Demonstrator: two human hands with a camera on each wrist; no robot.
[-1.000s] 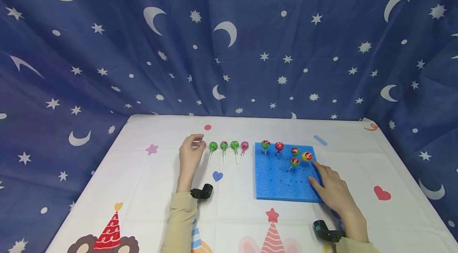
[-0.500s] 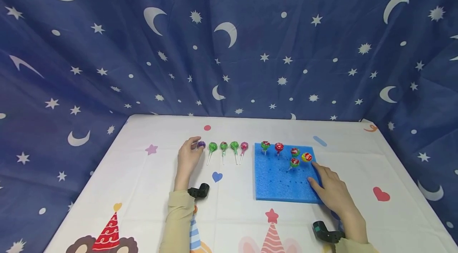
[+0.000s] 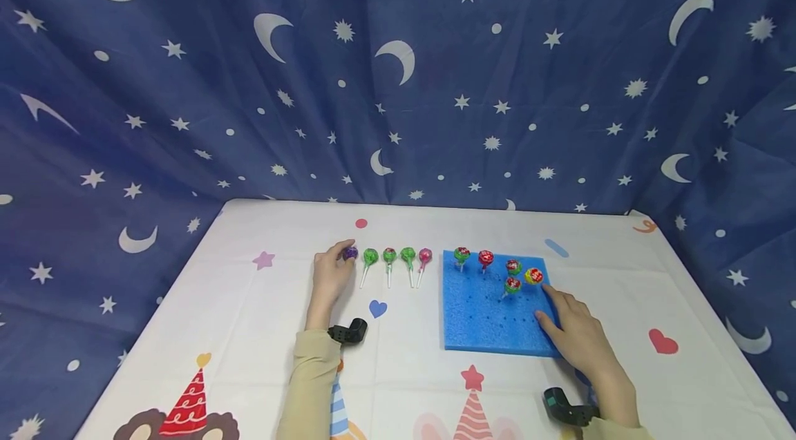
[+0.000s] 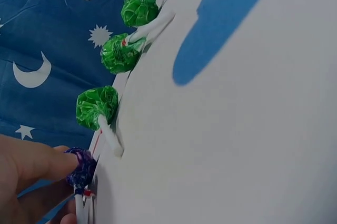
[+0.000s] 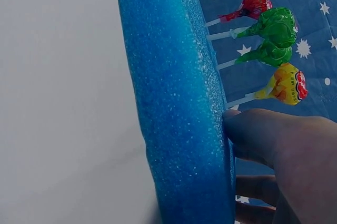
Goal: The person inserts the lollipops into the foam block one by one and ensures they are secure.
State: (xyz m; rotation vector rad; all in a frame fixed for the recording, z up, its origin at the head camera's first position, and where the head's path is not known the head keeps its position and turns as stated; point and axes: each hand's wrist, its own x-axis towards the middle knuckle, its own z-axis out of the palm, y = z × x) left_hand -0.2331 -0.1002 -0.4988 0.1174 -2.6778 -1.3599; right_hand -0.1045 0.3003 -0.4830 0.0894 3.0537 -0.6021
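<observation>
My left hand (image 3: 331,278) pinches the head of a purple lollipop (image 3: 351,253) at the left end of a row on the table. In the left wrist view, the fingertips lie against the purple wrapper (image 4: 82,168) and the white stick points down. Beside it lie three green lollipops, the nearest green lollipop (image 3: 370,257) among them, then a pink lollipop (image 3: 425,255). My right hand (image 3: 581,329) rests on the right edge of a blue foam block (image 3: 475,329), fingers extended, its tips close to a yellow lollipop (image 5: 288,85) standing in the foam.
Also upright in the foam are a red lollipop (image 3: 486,257) and several green-and-red ones, such as the green-and-red lollipop (image 3: 461,255). Small holes dot the foam's front half. A white printed cloth (image 3: 249,316) covers the table; a blue starry curtain (image 3: 398,115) hangs behind it.
The purple lollipop, hidden one second ago, now shows at my left hand's fingertips. That hand has lowered slightly at the row's left end. My right hand stays on the foam.
</observation>
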